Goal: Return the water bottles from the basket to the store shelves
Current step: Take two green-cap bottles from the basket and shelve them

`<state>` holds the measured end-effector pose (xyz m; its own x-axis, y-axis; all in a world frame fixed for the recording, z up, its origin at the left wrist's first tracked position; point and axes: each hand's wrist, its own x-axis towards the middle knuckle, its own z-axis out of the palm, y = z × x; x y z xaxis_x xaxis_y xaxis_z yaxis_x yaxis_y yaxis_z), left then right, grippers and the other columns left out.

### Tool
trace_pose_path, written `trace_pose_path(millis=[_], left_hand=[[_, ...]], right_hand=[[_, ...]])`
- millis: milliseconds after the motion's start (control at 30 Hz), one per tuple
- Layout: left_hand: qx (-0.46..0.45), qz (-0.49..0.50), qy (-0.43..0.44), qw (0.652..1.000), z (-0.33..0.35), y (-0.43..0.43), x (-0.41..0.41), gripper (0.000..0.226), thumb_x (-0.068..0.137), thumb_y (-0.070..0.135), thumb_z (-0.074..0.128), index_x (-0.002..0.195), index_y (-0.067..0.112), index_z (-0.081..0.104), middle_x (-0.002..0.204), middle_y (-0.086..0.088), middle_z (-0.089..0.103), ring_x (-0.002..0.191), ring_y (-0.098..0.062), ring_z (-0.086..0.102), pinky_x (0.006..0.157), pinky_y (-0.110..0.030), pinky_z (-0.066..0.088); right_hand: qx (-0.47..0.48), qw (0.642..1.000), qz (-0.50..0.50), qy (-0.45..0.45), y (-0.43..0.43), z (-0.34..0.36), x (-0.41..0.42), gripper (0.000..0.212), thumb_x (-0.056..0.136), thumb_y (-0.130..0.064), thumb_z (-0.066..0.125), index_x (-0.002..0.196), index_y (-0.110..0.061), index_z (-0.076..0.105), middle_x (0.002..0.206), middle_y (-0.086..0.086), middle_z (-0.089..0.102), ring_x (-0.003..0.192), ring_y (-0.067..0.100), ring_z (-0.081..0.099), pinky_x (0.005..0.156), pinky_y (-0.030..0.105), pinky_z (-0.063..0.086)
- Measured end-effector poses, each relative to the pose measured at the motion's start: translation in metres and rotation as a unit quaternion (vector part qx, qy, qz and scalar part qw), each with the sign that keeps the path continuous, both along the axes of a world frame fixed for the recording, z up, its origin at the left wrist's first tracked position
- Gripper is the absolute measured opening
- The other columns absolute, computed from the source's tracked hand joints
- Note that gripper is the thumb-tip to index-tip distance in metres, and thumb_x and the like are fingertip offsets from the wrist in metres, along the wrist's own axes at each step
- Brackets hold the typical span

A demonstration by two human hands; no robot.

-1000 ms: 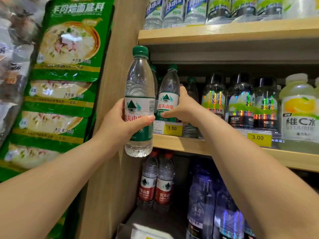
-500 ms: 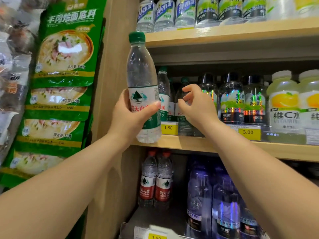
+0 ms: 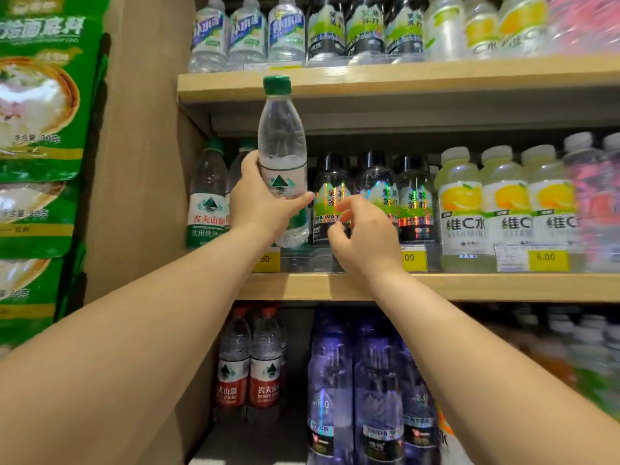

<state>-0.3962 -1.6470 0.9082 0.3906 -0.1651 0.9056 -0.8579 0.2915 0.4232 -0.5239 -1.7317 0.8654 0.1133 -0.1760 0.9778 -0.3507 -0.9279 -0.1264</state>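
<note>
The clear plastic water bottle with a green cap and a green-and-white label (image 3: 282,156) is held upright by the left hand (image 3: 260,204), in front of the left end of the middle wooden shelf (image 3: 486,286). The label band is wrapped by the fingers (image 3: 250,164) from the left, and the thumb is pressed across the front of the label. The green cap is level with the front edge of the upper wooden shelf (image 3: 419,80). The base of the bottle is located just above the front edge of the middle shelf. Contact between the base and the shelf cannot be determined.

The right hand (image 3: 365,236) is positioned just to the right of the held bottle, apart from it. Its fingers (image 3: 345,204) are loosely curled and nothing is held. The hand is in front of a row of dark-capped soda water bottles with iridescent labels (image 3: 414,196).

A matching green-capped water bottle (image 3: 208,196) is stocked at the left end of the middle shelf, beside the held bottle. Pale yellow drink bottles with white caps and lemon labels (image 3: 463,206) are stocked toward the right end. Yellow price tags (image 3: 548,260) are fixed along the front edge.

Red-capped water bottles (image 3: 250,364) and purple-tinted bottles (image 3: 335,380) are stocked on the level below. Green food packets (image 3: 37,95) are hung to the left of the wooden side panel (image 3: 144,162).
</note>
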Motion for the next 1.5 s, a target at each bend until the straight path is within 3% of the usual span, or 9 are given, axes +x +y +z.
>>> trace_pose_path(millis=[67, 267, 367, 533, 733, 900, 1167, 1333, 1500], left_hand=[[0.025, 0.020, 0.001, 0.999, -0.002, -0.006, -0.001, 0.101, 0.067, 0.039, 0.084, 0.144, 0.018, 0.021, 0.132, -0.004, 0.056, 0.114, -0.020, 0.058, 0.089, -0.029, 0.046], [0.104, 0.118, -0.007, 0.988, -0.004, -0.021, 0.000, 0.100, 0.069, 0.049, 0.080, 0.146, 0.014, 0.026, 0.141, -0.011, 0.036, 0.125, -0.028, 0.047, 0.097, -0.038, 0.043], [0.127, 0.143, -0.010, 0.981, -0.008, -0.025, 0.001, 0.100, 0.075, 0.050, 0.075, 0.150, 0.016, 0.020, 0.143, -0.011, 0.041, 0.129, -0.030, 0.046, 0.098, -0.041, 0.043], [0.129, 0.194, -0.032, 0.972, -0.009, -0.026, -0.005, 0.091, 0.074, 0.052, 0.075, 0.145, 0.018, 0.030, 0.127, -0.007, 0.058, 0.113, -0.029, 0.057, 0.076, -0.039, 0.047], [0.141, 0.197, -0.032, 0.970, -0.005, -0.020, -0.011, 0.084, 0.073, 0.048, 0.077, 0.139, 0.013, 0.039, 0.129, -0.009, 0.059, 0.117, -0.030, 0.056, 0.082, -0.039, 0.047], [0.144, 0.227, -0.036, 0.962, -0.011, -0.022, -0.010, 0.090, 0.076, 0.048, 0.075, 0.146, 0.013, 0.031, 0.131, -0.011, 0.058, 0.118, -0.031, 0.056, 0.083, -0.040, 0.048], [0.070, 0.158, -0.065, 0.983, -0.054, 0.003, -0.009, 0.069, 0.080, 0.046, 0.071, 0.139, 0.019, 0.047, 0.128, 0.000, 0.060, 0.118, -0.019, 0.054, 0.098, -0.039, 0.046], [0.071, 0.059, -0.081, 0.992, -0.122, 0.044, -0.034, 0.053, 0.080, 0.041, 0.071, 0.128, 0.027, 0.054, 0.105, 0.011, 0.061, 0.101, -0.013, 0.056, 0.090, -0.033, 0.046], [0.169, -0.079, -0.027, 0.982, -0.206, 0.077, -0.062, 0.034, 0.079, 0.030, 0.075, 0.111, 0.025, 0.063, 0.090, 0.008, 0.066, 0.081, -0.009, 0.061, 0.076, -0.025, 0.050]], right_hand=[[-0.001, 1.000, 0.003, 0.014, 0.000, 0.000, 0.001, 0.022, 0.085, -0.018, 0.053, 0.106, -0.012, 0.057, 0.090, 0.003, 0.062, 0.090, 0.023, 0.054, 0.076, 0.040, 0.046], [-0.015, 0.999, 0.028, 0.013, 0.001, -0.003, -0.001, 0.019, 0.086, -0.016, 0.053, 0.103, -0.011, 0.058, 0.086, 0.003, 0.062, 0.081, 0.022, 0.055, 0.070, 0.039, 0.047], [-0.013, 0.999, 0.038, 0.006, 0.000, -0.004, -0.002, 0.018, 0.086, -0.016, 0.053, 0.102, -0.012, 0.058, 0.086, 0.003, 0.062, 0.078, 0.022, 0.055, 0.070, 0.040, 0.047], [-0.022, 0.999, 0.049, 0.006, 0.000, -0.005, -0.003, 0.017, 0.086, -0.017, 0.053, 0.102, -0.012, 0.059, 0.084, 0.002, 0.062, 0.076, 0.021, 0.055, 0.068, 0.040, 0.048], [-0.022, 0.998, 0.056, 0.016, 0.000, -0.005, -0.004, 0.017, 0.087, -0.018, 0.052, 0.102, -0.012, 0.058, 0.086, 0.001, 0.063, 0.075, 0.021, 0.055, 0.067, 0.038, 0.047], [-0.025, 0.997, 0.064, 0.025, 0.001, -0.005, -0.004, 0.017, 0.086, -0.018, 0.052, 0.101, -0.013, 0.059, 0.086, 0.001, 0.063, 0.077, 0.022, 0.056, 0.067, 0.036, 0.046], [-0.033, 0.996, 0.083, -0.017, 0.004, -0.017, -0.007, 0.019, 0.081, -0.015, 0.053, 0.096, -0.009, 0.062, 0.086, 0.004, 0.064, 0.082, 0.022, 0.055, 0.075, 0.036, 0.045], [-0.043, 0.998, 0.035, -0.013, 0.028, -0.068, -0.026, 0.027, 0.076, -0.015, 0.053, 0.099, -0.008, 0.065, 0.094, 0.006, 0.068, 0.094, 0.027, 0.058, 0.086, 0.035, 0.042], [0.054, 0.998, 0.012, -0.022, 0.068, -0.148, -0.065, 0.030, 0.074, -0.021, 0.049, 0.096, -0.011, 0.067, 0.090, 0.004, 0.068, 0.086, 0.025, 0.059, 0.079, 0.031, 0.040]])
